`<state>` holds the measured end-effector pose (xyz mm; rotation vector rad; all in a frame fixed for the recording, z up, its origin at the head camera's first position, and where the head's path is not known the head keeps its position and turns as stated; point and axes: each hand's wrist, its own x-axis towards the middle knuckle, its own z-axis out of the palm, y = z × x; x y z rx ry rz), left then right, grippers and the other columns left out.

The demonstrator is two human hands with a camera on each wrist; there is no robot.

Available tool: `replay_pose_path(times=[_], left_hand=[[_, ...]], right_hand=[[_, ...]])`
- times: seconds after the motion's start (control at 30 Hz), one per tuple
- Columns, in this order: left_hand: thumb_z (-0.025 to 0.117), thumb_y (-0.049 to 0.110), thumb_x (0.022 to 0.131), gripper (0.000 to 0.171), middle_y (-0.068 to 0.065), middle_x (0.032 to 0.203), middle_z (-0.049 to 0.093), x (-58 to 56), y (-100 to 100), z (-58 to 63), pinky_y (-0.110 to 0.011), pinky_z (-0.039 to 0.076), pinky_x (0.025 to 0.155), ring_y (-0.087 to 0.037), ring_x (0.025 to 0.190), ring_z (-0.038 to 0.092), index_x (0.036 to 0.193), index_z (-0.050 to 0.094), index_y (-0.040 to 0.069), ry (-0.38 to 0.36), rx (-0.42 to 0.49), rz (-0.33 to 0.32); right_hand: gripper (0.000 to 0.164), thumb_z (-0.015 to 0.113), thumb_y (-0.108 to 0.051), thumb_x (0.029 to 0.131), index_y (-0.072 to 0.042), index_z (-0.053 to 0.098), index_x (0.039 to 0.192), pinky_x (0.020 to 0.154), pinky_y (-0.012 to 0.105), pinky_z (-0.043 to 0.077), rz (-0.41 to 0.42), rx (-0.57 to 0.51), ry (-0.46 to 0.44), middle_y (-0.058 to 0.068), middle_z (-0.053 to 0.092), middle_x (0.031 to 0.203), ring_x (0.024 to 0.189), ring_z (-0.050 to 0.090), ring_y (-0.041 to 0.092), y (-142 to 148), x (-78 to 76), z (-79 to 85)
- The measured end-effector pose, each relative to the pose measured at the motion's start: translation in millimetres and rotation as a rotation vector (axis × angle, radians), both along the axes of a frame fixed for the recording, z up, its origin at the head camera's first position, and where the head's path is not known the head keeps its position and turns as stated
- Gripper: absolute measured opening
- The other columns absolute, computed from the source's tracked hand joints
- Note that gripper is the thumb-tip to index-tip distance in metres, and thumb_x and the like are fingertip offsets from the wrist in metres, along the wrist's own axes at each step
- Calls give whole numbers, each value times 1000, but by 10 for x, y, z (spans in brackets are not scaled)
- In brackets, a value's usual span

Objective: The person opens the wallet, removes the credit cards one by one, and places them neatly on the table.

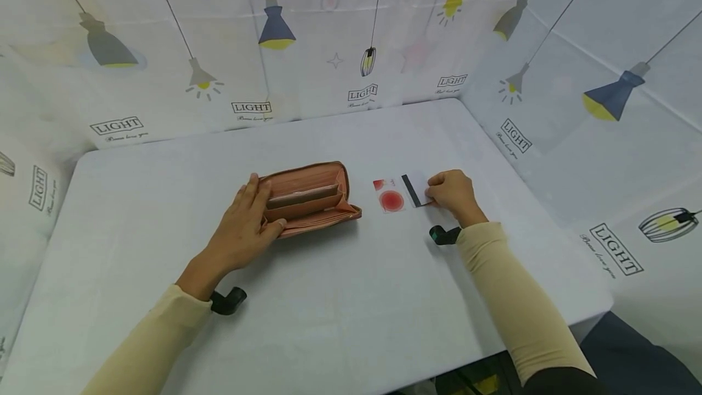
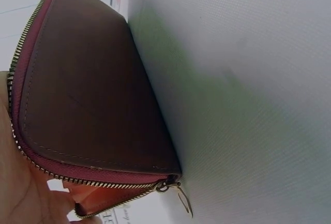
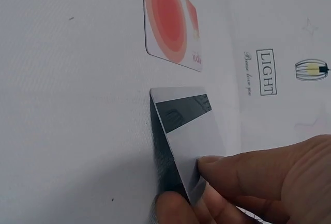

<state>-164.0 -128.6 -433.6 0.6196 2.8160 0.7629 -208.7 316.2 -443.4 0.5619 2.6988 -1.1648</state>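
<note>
A long zip-around wallet (image 1: 309,195) with a salmon lining stands unzipped on the table, and its brown outer side fills much of the left wrist view. My left hand (image 1: 237,233) grips it at its left end, with the thumb at the front and fingers at the back. To the right, my right hand (image 1: 454,195) pinches a white card with a dark stripe (image 3: 189,131) between thumb and fingers. One edge of that card is tilted up off the table. Just left of it, a white card with a red circle (image 1: 390,199) lies flat.
The table (image 1: 329,309) has a white cover. Curtains (image 1: 307,66) printed with lamps hang behind it and along both sides. Both wrists carry a small dark device, one at the left wrist (image 1: 229,301). A zip pull (image 2: 183,199) dangles from the wallet.
</note>
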Motion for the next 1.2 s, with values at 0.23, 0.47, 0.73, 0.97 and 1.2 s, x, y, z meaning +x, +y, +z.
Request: replay_pose_path(times=[0.23, 0.47, 0.73, 0.97, 1.2], left_hand=[[44, 53, 107, 86, -16, 173, -11, -9, -5, -10, -61, 7, 127, -41, 160, -5, 168, 4, 7, 2, -1, 0], [48, 51, 107, 86, -17, 174, -11, -13, -9, -31, -64, 9, 126, -43, 160, -4, 168, 4, 8, 2, 9, 8], [49, 50, 107, 87, -18, 173, -9, 9, -17, -32, -62, 10, 127, -42, 160, -2, 168, 6, 6, 42, -5, -2], [51, 48, 106, 86, -18, 174, -6, 48, -48, -30, -61, 13, 126, -44, 159, 2, 168, 7, 6, 77, -15, 1], [52, 48, 107, 86, -17, 174, -4, 98, -72, -37, -62, 17, 125, -46, 159, 6, 168, 9, 5, 118, -24, -9]], right_hand=[[40, 66, -28, 99, 1, 72, 125, 88, 47, 53, 94, 255, 2, 23, 71, 121, 106, 63, 36, -28, 38, 69], [61, 61, -38, 102, -5, 51, 152, 113, 62, 41, 181, 307, 164, 25, 48, 155, 143, 44, 45, -383, -5, 294], [44, 62, -37, 105, -5, 69, 135, 108, 53, 48, 475, 212, 507, 15, 65, 138, 131, 58, 33, -1319, 40, 739], [18, 67, -19, 103, -6, 79, 98, 75, 35, 55, 896, 282, 571, 4, 73, 91, 79, 64, 16, -1968, 80, 778], [29, 69, -21, 102, -15, 70, 74, 63, 30, 48, 1024, 524, 475, -5, 58, 68, 64, 50, 11, -2164, 88, 639]])
